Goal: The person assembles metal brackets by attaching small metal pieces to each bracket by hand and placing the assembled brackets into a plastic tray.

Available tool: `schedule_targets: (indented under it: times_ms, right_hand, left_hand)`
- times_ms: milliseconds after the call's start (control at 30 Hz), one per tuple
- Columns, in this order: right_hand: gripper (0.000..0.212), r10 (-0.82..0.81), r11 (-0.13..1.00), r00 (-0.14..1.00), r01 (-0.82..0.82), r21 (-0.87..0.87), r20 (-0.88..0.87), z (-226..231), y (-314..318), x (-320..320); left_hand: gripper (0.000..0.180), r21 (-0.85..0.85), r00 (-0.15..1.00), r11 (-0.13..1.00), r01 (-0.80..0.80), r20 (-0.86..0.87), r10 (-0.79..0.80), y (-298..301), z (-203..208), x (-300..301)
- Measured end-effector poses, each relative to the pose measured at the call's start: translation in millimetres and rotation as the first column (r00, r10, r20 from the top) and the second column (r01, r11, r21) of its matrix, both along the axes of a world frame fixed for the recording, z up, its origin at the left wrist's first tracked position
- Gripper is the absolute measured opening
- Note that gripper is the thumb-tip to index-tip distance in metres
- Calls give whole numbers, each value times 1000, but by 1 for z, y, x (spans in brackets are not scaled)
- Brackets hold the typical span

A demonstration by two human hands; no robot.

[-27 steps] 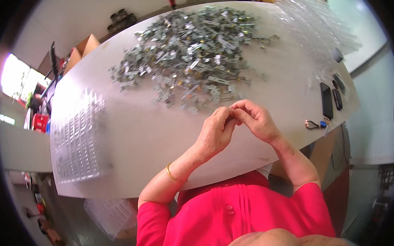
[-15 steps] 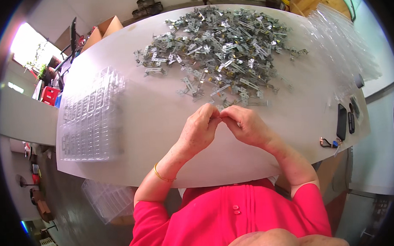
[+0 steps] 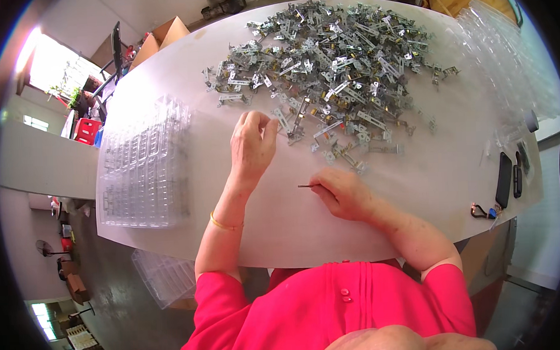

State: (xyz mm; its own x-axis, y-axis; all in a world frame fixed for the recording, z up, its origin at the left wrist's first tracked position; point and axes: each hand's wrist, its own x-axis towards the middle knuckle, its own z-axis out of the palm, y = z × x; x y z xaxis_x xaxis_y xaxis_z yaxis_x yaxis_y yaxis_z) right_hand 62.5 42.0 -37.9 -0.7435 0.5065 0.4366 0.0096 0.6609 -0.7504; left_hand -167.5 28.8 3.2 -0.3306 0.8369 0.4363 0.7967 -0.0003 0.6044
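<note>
My right hand (image 3: 345, 194) is closed near the front middle of the table, pinching a thin dark stick-like piece (image 3: 304, 186) that points left. My left hand (image 3: 252, 145) is at the left front edge of a large heap of small silvery metal brackets (image 3: 344, 61). Its fingers are bent toward the thumb, and whatever lies between the tips is hidden. Right beside its thumb lies a flat metal bracket (image 3: 282, 120). Between the two hands and the heap are a few loose brackets (image 3: 344, 153), some with brassy parts.
Stacked clear plastic trays (image 3: 145, 170) stand on the left of the white table (image 3: 276, 237). Clear plastic bags (image 3: 504, 68) cover the far right. A black phone (image 3: 503, 179) and a key ring (image 3: 482, 211) lie at the right edge. Another clear tray (image 3: 163, 275) sits below the table's left edge.
My hands have come apart. The left has moved left and away from me to the heap's edge; the right has dropped slightly nearer, its thin piece now showing. The whole view has shifted a little.
</note>
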Motion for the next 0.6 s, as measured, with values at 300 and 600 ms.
schedule_targets:
  times_ms: [300, 600]
  right_hand:
    - [11, -11, 1000, 1000, 11, -29, -14, 3, -3, 0]
    - [10, -6, 1000, 999, 5, -15, -44, 0, -1, 2]
  left_hand:
    - [42, -269, 955, 943, -197, -269, 123, 34, -23, 0]
    - [26, -235, 960, 953, -190, -246, 131, 31, -18, 0]
